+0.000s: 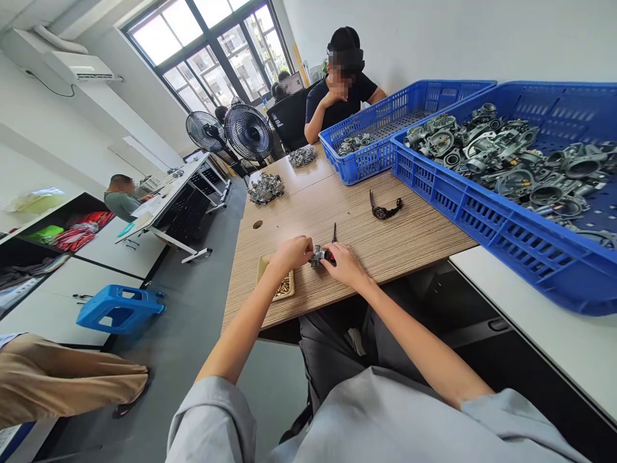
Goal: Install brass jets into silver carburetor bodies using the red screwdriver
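A small grey metal carburetor is between my hands, low over the table's near side. My left hand has its fingers closed on the carburetor's left side. My right hand is bent around its right side, with the thumb against it. A screwdriver points away from me beside the right fingers. A red and black piece, perhaps its handle, shows between thumb and fingers; whether it is gripped is unclear. Below my left wrist, a beige tray of small brass-coloured parts is partly covered by my forearm.
Blue crates of carburetors line the right side. Two carburetor piles lie at the table's far left. A black wristwatch rests right of centre. A person sits across the table; a blue stool stands left.
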Demonstrator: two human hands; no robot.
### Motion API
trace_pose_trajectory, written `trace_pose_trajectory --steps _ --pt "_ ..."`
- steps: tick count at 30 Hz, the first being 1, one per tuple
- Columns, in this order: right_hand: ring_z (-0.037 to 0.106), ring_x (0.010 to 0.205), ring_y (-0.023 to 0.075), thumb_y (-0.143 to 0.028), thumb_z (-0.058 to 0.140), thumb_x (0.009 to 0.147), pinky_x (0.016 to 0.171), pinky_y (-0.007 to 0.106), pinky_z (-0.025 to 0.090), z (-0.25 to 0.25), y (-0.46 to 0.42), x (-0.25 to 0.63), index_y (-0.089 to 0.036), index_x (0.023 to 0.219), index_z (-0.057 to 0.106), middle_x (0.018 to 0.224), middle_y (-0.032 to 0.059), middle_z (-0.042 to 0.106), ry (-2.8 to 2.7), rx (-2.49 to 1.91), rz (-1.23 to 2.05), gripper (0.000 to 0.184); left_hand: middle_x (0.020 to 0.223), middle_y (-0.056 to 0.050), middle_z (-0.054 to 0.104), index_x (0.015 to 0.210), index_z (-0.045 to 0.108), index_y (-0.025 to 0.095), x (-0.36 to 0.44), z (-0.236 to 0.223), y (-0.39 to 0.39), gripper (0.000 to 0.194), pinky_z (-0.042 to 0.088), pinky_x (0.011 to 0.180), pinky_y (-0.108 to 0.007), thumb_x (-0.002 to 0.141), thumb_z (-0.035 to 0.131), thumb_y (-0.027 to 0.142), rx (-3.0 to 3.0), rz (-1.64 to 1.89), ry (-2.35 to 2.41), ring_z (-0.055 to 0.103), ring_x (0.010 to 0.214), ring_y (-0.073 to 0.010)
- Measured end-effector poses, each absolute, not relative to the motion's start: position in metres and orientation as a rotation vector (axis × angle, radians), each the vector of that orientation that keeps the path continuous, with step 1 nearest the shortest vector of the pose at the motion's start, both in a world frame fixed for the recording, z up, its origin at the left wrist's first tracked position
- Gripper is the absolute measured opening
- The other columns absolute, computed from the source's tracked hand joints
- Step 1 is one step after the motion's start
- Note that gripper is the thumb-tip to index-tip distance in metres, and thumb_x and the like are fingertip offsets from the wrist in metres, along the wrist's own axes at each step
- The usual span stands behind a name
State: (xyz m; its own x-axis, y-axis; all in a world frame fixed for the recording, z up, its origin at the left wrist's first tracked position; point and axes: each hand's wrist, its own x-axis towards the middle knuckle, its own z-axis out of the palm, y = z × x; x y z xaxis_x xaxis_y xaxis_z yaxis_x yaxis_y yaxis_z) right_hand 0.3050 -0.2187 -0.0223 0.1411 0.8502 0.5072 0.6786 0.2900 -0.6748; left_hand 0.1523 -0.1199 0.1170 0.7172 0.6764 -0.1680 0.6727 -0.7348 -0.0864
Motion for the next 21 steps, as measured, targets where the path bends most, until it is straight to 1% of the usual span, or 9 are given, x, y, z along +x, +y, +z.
trace_pose_trajectory --steps 2,5,8,12,16,19,21 --pt "0.066 0.122 0.0326 -0.024 0.070 0.102 0.106 0.046 0.050 -0.0214 -0.2193 0.3050 -0.020 0.128 0.066 0.130 0.0140 0.074 -1.587 -1.443 0.227 0.026 0.114 -0.007 0.078 0.104 0.072 0.023 0.1526 0.1173 -0.1206 0.014 0.051 0.085 -0.030 0.100 0.062 0.032 -2.885 0.287 -1.143 0.073 0.105 -0.0232" --pt "0.066 0.122 0.0327 -0.024 0.071 0.102 0.106 0.046 0.050 -0.0208 -0.2199 0.3049 -0.020 0.128 0.066 0.130 0.0139 0.074 -1.584 -1.444 0.224 0.027 0.114 -0.009 0.077 0.101 0.072 0.021 0.1529 0.1172 -0.1214 0.019 0.051 0.084 -0.031 0.102 0.061 0.037 -2.853 0.285 -1.170 0.073 0.104 -0.0245" --pt "0.066 0.120 0.0317 -0.024 0.070 0.102 0.104 0.045 0.051 -0.0213 -0.2196 0.3049 -0.021 0.128 0.066 0.128 0.0130 0.074 -1.587 -1.439 0.216 0.026 0.116 -0.007 0.076 0.102 0.072 0.022 0.1526 0.1168 -0.1221 0.015 0.051 0.084 -0.031 0.101 0.061 0.032 -2.855 0.289 -1.168 0.073 0.104 -0.0233" --pt "0.066 0.119 0.0319 -0.024 0.071 0.102 0.104 0.045 0.051 -0.0236 -0.2182 0.3052 -0.021 0.128 0.066 0.128 0.0130 0.074 -1.587 -1.435 0.209 0.027 0.116 -0.009 0.076 0.101 0.072 0.022 0.1518 0.1171 -0.1227 0.018 0.052 0.083 -0.031 0.101 0.061 0.036 -2.842 0.282 -1.193 0.073 0.104 -0.0243" --pt "0.066 0.121 0.0320 -0.024 0.071 0.102 0.106 0.045 0.051 -0.0251 -0.2168 0.3055 -0.022 0.128 0.066 0.128 0.0128 0.074 -1.587 -1.426 0.210 0.027 0.115 -0.006 0.076 0.103 0.072 0.024 0.1511 0.1174 -0.1222 0.013 0.051 0.084 -0.030 0.099 0.063 0.032 -2.862 0.287 -1.173 0.073 0.104 -0.0229" --pt "0.066 0.120 0.0321 -0.024 0.071 0.102 0.105 0.045 0.051 -0.0248 -0.2170 0.3054 -0.021 0.128 0.066 0.128 0.0134 0.074 -1.586 -1.433 0.212 0.027 0.114 -0.007 0.076 0.102 0.073 0.023 0.1510 0.1163 -0.1213 0.016 0.052 0.083 -0.031 0.100 0.062 0.035 -2.854 0.279 -1.178 0.073 0.103 -0.0238" --pt "0.066 0.120 0.0322 -0.023 0.071 0.102 0.105 0.046 0.051 -0.0241 -0.2174 0.3052 -0.021 0.129 0.066 0.128 0.0133 0.074 -1.583 -1.435 0.214 0.028 0.114 -0.007 0.076 0.101 0.073 0.023 0.1512 0.1154 -0.1209 0.015 0.052 0.083 -0.031 0.100 0.061 0.033 -2.856 0.281 -1.172 0.073 0.103 -0.0240"
